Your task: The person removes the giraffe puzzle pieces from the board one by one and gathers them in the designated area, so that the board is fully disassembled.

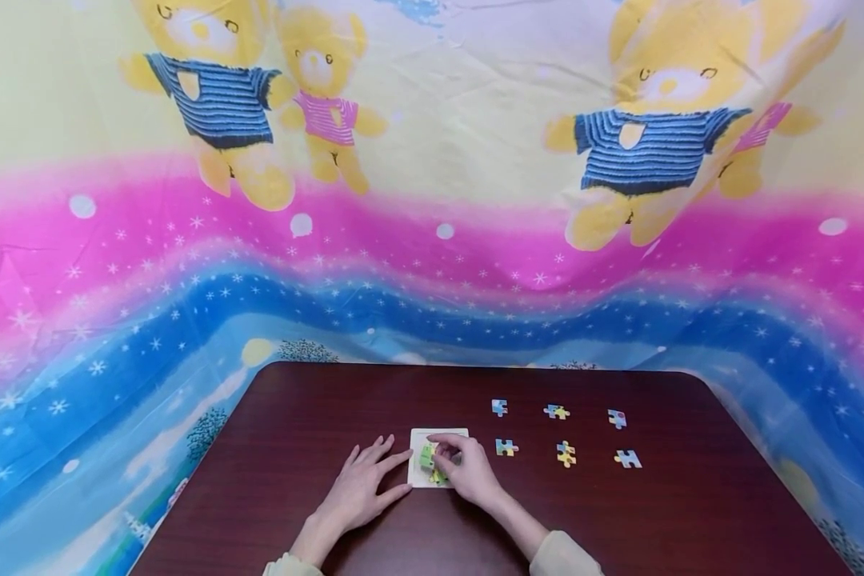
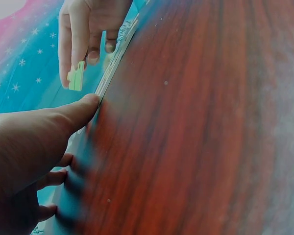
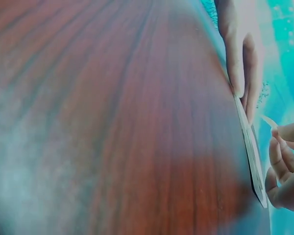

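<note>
A small white-bordered puzzle tray (image 1: 418,436) lies flat on the dark wooden table, with green and yellow puzzle pieces (image 1: 438,478) showing inside it. My left hand (image 1: 360,484) rests at its left side, fingers spread, with the thumb and index fingertips at the tray's edge. Over the tray, my right hand (image 1: 473,470) pinches a light green jigsaw piece (image 2: 76,78) between thumb and fingers. In the left wrist view that piece is tilted up on edge, above the level of the tray. The right hand covers much of the tray's right half in the head view.
Several loose jigsaw pieces (image 1: 566,454) lie in two rows on the table (image 1: 317,416) to the right of the tray. Behind the table's far edge hangs a cloth (image 1: 432,320) printed with bears and snowflakes.
</note>
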### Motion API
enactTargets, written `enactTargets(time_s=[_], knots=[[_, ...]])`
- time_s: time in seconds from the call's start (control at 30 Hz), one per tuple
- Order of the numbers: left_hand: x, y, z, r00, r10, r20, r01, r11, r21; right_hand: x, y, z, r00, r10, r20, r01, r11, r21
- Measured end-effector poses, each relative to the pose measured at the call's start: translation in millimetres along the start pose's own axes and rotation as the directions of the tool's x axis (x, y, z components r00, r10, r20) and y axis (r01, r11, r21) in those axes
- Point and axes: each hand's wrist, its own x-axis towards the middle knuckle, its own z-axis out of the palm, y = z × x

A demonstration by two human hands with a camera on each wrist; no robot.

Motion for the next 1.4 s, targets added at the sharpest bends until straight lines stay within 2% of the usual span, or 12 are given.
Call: enactTargets(time_s=[0.33,0.6,0.73,1.0,1.13,1.4], knots=[[0.3,3.3,-2.6,1.0,0.01,-0.009,-0.01,1.0,-0.014,-11.1,3.5,-30.8,0.995,0.099,0.031,-0.102,0.985,0.138],[0.5,0.5,-1.8,1.0,0.0,0.004,0.0,1.0,-0.023,-20.2,8.0,-55.6,0.99,0.138,0.03,-0.142,0.971,0.194],[-0.9,0.8,-2.3,1.0,-0.004,0.013,0.005,0.999,-0.035,-23.6,11.1,-65.4,0.989,0.14,0.051,-0.147,0.97,0.195],[-2.8,4.4,-4.9,1.0,-0.008,0.027,0.009,0.998,-0.055,-34.9,11.9,-85.1,0.979,0.138,0.152,-0.165,0.97,0.18],[-2.5,3.7,-4.9,1.0,0.0,0.012,0.001,0.999,-0.049,-40.8,12.9,-93.5,0.973,0.121,0.195,-0.157,0.97,0.183],[-0.9,0.3,-2.0,1.0,0.012,0.0,-0.012,1.0,-0.028,-50.5,14.5,-111.9,0.969,0.134,0.21,-0.168,0.973,0.157]])
